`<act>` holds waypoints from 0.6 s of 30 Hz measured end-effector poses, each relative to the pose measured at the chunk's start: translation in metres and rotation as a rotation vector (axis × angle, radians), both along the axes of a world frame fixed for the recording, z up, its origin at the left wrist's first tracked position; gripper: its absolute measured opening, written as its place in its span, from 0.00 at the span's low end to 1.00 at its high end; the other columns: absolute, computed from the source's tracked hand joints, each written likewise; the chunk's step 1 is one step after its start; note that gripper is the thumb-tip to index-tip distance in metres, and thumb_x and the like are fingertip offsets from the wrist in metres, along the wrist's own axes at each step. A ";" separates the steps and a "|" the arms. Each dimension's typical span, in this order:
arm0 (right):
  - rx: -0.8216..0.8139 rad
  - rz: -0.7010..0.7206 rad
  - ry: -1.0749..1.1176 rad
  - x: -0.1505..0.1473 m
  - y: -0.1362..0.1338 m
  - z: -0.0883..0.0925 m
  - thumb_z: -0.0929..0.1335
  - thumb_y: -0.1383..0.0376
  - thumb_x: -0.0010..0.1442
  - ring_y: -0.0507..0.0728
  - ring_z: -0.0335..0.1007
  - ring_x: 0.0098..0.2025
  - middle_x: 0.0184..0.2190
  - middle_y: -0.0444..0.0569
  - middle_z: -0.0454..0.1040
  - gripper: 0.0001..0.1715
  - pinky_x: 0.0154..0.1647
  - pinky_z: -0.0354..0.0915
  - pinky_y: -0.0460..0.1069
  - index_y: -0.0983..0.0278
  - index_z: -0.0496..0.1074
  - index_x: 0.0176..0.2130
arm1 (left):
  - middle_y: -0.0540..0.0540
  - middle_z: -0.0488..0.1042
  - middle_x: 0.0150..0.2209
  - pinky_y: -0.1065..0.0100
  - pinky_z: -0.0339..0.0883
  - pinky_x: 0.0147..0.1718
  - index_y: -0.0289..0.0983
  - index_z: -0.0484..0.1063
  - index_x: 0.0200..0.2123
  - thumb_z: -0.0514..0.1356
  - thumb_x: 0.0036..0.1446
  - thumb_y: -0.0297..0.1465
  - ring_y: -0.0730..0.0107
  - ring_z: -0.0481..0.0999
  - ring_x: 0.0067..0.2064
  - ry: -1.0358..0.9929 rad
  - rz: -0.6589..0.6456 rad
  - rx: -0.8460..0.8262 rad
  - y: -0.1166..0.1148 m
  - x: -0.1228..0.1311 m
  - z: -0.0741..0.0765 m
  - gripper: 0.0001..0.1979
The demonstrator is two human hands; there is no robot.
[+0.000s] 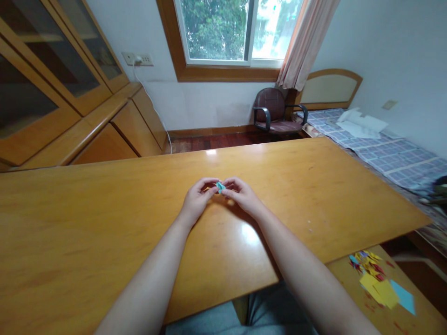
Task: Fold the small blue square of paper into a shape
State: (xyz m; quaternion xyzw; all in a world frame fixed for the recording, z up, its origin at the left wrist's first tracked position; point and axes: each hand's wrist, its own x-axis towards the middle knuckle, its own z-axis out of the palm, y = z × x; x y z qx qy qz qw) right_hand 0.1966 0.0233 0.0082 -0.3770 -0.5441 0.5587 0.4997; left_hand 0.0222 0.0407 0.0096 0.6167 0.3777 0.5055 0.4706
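Observation:
A small folded piece of light-blue paper (220,187) sits between my two hands, just over the middle of the wooden table (115,223). My left hand (199,197) pinches its left side between thumb and fingers. From the other side, my right hand (241,194) grips it the same way, with the thumb toward me. The fingertips cover much of the paper, so its exact folded shape cannot be made out.
At the lower right, a lower wooden surface (344,279) bears yellow paper sheets (380,291), a light-blue sheet (403,298) and a pile of small coloured paper pieces (370,264). Beyond the table stand an armchair (274,109), a bed (394,153) and a cabinet (115,125).

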 end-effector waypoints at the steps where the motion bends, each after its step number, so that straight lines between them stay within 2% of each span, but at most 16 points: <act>1: 0.003 0.006 -0.006 0.000 0.000 0.000 0.73 0.58 0.52 0.52 0.69 0.36 0.35 0.44 0.74 0.15 0.36 0.66 0.47 0.61 0.71 0.38 | 0.44 0.78 0.41 0.63 0.71 0.43 0.37 0.75 0.41 0.66 0.52 0.37 0.64 0.77 0.42 -0.012 -0.002 -0.008 0.001 0.000 0.000 0.14; 6: 0.016 0.028 0.011 -0.001 -0.001 -0.003 0.73 0.60 0.51 0.52 0.69 0.36 0.35 0.44 0.74 0.14 0.37 0.66 0.47 0.61 0.71 0.38 | 0.43 0.78 0.42 0.61 0.70 0.46 0.37 0.74 0.42 0.64 0.54 0.38 0.63 0.77 0.44 -0.052 -0.034 -0.054 0.002 0.001 0.000 0.14; 12: 0.012 0.041 -0.007 -0.001 -0.001 -0.003 0.72 0.61 0.52 0.52 0.70 0.33 0.32 0.42 0.74 0.11 0.39 0.67 0.49 0.61 0.70 0.36 | 0.47 0.75 0.34 0.65 0.71 0.41 0.37 0.73 0.44 0.68 0.48 0.36 0.68 0.76 0.38 -0.068 0.039 -0.053 0.002 0.002 -0.002 0.19; 18: 0.230 -0.011 -0.167 0.002 -0.001 0.002 0.71 0.65 0.54 0.55 0.68 0.44 0.39 0.46 0.70 0.06 0.45 0.66 0.50 0.61 0.73 0.36 | 0.49 0.74 0.32 0.67 0.70 0.39 0.37 0.73 0.42 0.68 0.48 0.35 0.70 0.75 0.36 -0.052 0.063 -0.044 0.001 0.002 0.001 0.18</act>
